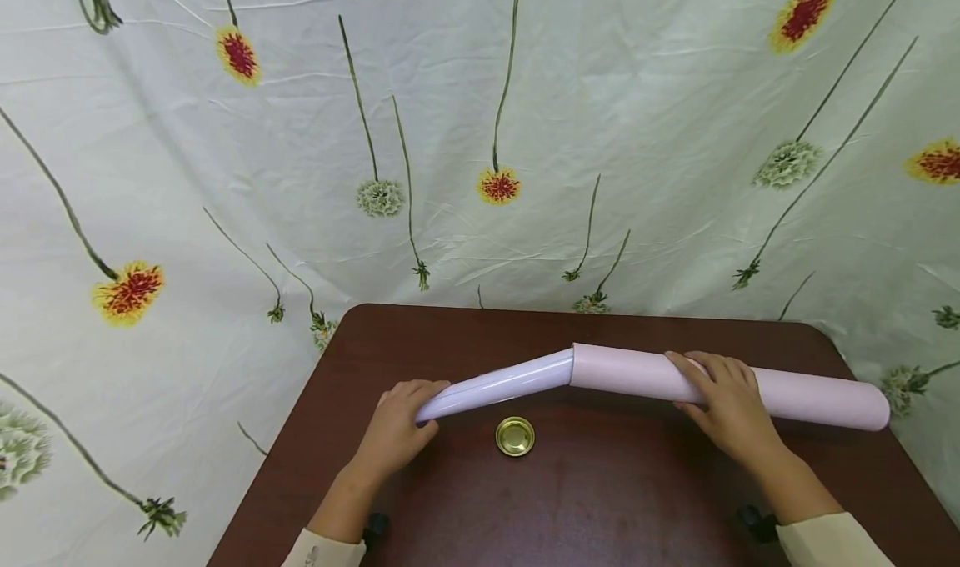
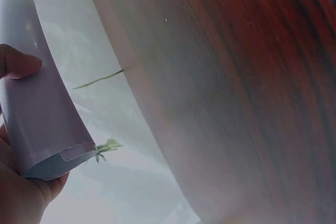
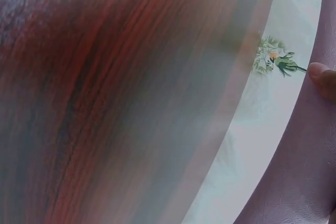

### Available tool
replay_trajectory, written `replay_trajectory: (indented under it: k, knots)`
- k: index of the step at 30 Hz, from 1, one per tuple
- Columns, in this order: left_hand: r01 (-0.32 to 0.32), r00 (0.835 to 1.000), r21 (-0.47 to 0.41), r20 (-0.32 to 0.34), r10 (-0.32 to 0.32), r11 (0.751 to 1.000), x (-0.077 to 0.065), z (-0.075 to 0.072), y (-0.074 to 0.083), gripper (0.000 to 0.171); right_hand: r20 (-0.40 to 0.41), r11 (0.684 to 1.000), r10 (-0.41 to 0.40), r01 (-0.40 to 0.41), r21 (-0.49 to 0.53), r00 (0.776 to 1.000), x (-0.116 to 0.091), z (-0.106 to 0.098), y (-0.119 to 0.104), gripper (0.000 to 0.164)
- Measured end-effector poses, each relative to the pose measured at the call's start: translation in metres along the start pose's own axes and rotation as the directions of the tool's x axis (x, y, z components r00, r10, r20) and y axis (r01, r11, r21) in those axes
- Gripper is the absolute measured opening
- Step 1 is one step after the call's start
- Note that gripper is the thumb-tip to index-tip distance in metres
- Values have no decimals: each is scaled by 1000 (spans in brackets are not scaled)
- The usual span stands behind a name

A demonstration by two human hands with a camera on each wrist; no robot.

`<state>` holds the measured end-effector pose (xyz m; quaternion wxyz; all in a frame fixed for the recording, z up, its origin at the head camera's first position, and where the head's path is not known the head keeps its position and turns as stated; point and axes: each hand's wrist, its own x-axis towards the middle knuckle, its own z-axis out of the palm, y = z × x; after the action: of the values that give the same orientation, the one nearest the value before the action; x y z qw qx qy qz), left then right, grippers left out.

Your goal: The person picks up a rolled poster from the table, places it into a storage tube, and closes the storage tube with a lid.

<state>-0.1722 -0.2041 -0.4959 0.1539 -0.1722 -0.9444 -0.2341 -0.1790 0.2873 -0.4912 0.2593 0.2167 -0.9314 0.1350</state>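
A pink cardboard tube [image 1: 630, 370] lies across the head view, its closed rounded end at the right. My right hand [image 1: 727, 400] grips it around the middle from above. Out of the tube's left end sticks a glossy pale roll of sheet [image 1: 510, 382], tilted down to the left. My left hand [image 1: 401, 421] holds the free end of that roll between thumb and fingers. In the left wrist view the roll [image 2: 44, 103] shows its open, hollow end and an overlapping edge. A thumb [image 3: 323, 80] rests against the tube [image 3: 299, 161] in the right wrist view.
A small round gold lid [image 1: 515, 437] lies on the dark red-brown wooden table [image 1: 525, 509], just below the roll. Behind the table's far edge hangs a pale cloth [image 1: 450, 133] printed with flowers. Dark objects [image 1: 757, 524] show beside each wrist.
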Motion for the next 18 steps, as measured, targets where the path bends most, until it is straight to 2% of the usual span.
replay_trajectory:
  k: [11,18]
  knots:
    - [-11,999,20,39,10,1000,4,-5,2,61,29,998,-51,52,-26,998,0,-3,-1,92]
    - [22,1000,-12,23,-21,1000,7,-7,3,55,19,997,-74,74,-18,997,-1,-4,-3,92]
